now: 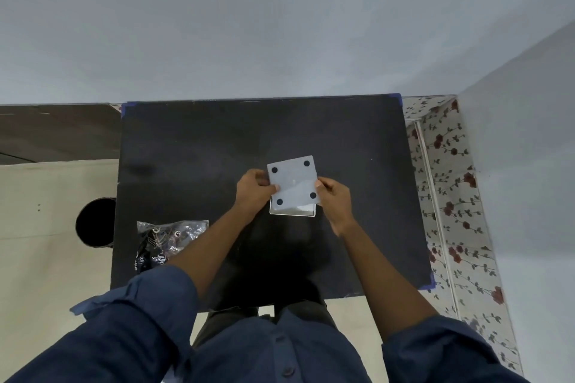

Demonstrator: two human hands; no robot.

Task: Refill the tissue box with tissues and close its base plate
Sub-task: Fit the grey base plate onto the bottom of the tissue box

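**Base plate held over the open tissue box, both hands**

Base plate (pixel 294 181): pale grey square with four round black feet near its corners, facing up. Held tilted and slightly rotated above the tissue box, its near edge overlapping the box's opening; not seated flush.

Tissue box (pixel 292 211): white, standing upside down on the black table top (pixel 193 158), right of centre. Only its near rim and a strip of the white interior show below the plate; whether tissues lie inside cannot be told.

Left hand (pixel 253 188): gripping the plate's left edge, thumb on top, fingers curled beneath.

Right hand (pixel 334 195): gripping the plate's right edge, fingertips pinched at the rim.

Sleeves: dark blue, rolled up to the elbows on both arms.

Plastic wrapper (pixel 166 239): crinkled, clear with black and white print, lying on the table at the near left, well apart from the box.

Round black bin (pixel 95 224): on the floor just beside the table's left edge.

Floral covering (pixel 448 195): along the right of the table.
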